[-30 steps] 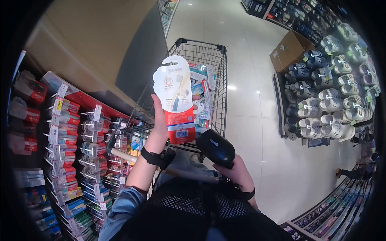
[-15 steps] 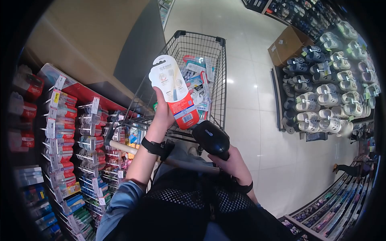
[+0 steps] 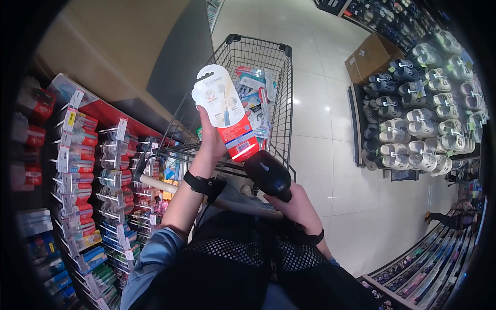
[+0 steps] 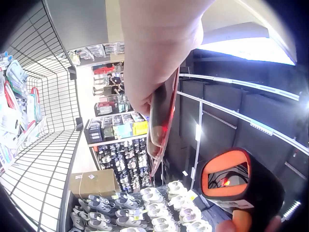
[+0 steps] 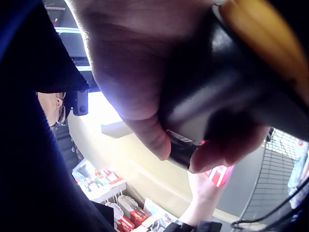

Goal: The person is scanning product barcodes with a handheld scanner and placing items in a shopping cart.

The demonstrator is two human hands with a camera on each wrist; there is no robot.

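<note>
My left hand [image 3: 210, 135] holds a white and red toothbrush package [image 3: 219, 103] by its edges, its printed back and barcode facing up. In the left wrist view the package [image 4: 163, 116] shows edge-on below the hand [image 4: 159, 48]. A black handheld scanner [image 3: 267, 173] is gripped by the handle in my right hand [image 3: 299, 207], its head beside the package's red lower end. The left wrist view shows the orange-rimmed window of the scanner [image 4: 227, 175] with a red light inside. Up close in the right wrist view, fingers [image 5: 145, 130] curl round the scanner's dark handle.
A wire shopping cart [image 3: 290, 103] with several packages stands ahead. Hanging toothbrush packs [image 3: 77, 181] line the shelf at left. Clogs [image 3: 421, 126] hang on a rack at right, near a cardboard box [image 3: 373, 58]. A person's leg [image 3: 439, 218] shows at far right.
The package has tilted, its top leaning left, and sits slightly higher than at first. The scanner has moved up and left, closer to the barcode end. Both hands keep their holds.
</note>
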